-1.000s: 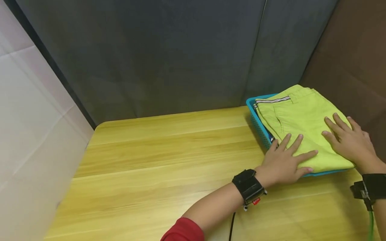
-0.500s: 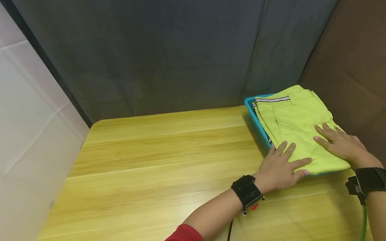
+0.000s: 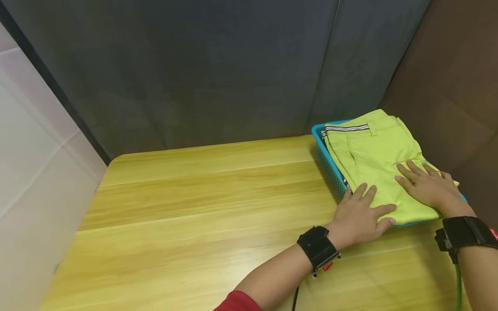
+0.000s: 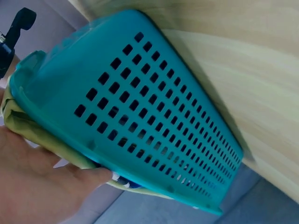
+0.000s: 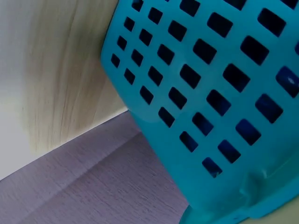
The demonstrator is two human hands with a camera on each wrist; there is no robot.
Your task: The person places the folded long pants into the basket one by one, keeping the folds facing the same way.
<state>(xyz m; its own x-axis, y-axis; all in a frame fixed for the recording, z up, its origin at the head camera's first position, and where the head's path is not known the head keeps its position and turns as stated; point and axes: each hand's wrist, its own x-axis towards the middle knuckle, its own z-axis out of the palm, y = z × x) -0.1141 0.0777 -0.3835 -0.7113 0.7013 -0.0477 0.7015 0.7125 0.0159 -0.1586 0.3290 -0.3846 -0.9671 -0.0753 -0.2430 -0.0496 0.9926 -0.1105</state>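
Observation:
Folded lime-green pants [image 3: 383, 151], with a belt loop and a striped band at the waist, lie on top in a blue perforated plastic basket [image 3: 330, 164] at the table's right end. My left hand [image 3: 358, 218] rests with spread fingers on their near left corner, at the rim. Farther right, my right hand [image 3: 429, 190] lies flat on the pants with its fingers extended. In the left wrist view, the left hand [image 4: 42, 182] touches green fabric along the basket rim. Dark blue cloth [image 4: 126, 182] peeks out beneath it. The right wrist view shows the basket wall [image 5: 187, 93] but no hand.
The basket stands on a wood-grain table [image 3: 194, 207]. Behind the table hangs a dark grey curtain [image 3: 214, 73], with a brown panel [image 3: 459, 86] close to the basket's right and a white panel [image 3: 35, 142] on the left. Cables trail from both wrist straps.
My right hand has slid left over the pants, and their right side has drawn in, showing some blue rim there. The left hand has shifted slightly down and left with the view.

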